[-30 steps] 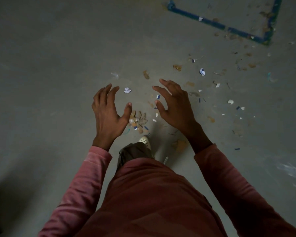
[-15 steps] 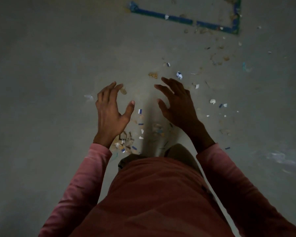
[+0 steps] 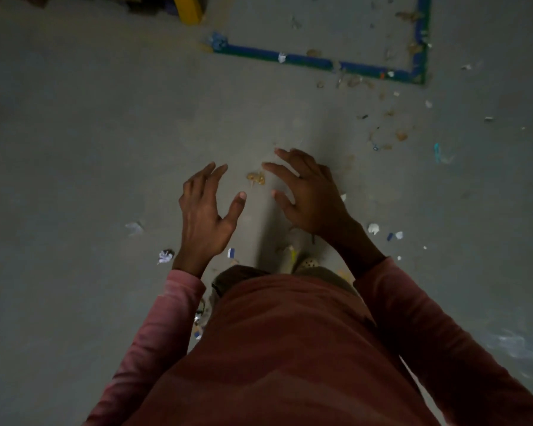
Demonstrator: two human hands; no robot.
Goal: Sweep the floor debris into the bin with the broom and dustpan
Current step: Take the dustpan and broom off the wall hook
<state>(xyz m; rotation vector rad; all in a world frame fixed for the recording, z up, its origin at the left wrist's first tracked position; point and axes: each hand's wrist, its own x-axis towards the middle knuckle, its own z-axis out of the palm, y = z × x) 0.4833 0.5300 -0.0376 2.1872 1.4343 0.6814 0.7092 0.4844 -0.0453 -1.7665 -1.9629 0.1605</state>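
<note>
While both grips hover above the grey floor [image 3: 74, 149], I read each one as released.

Grip state:
- The left grip [image 3: 203, 216] shows its back to the head camera. Its fingers are loosely spread and point forward, its thumb stands out to the right, and it holds nothing.
- The right grip [image 3: 311, 198] is likewise spread, with its fingers slightly bent and nothing in them.

Debris position relative to the grips:
- A tan scrap [image 3: 256, 178] lies on the floor in the gap between the two grips, close to the right grip's index finger as viewed.
- A crumpled white paper [image 3: 166, 256] lies just left of the left wrist, and a blue-and-white chip [image 3: 230, 253] lies just right of it.
- Several white flakes [image 3: 373, 229] lie to the right of the right wrist.
- The densest scatter of brown and white bits [image 3: 354, 81] lies well ahead of the right grip, along a blue tape line [image 3: 290, 58] that forms a corner on the floor.

Neither grip touches any debris.

A yellow object [image 3: 187, 7] is cut off by the top edge. A pale shoe [image 3: 308, 263] shows below the right grip.
</note>
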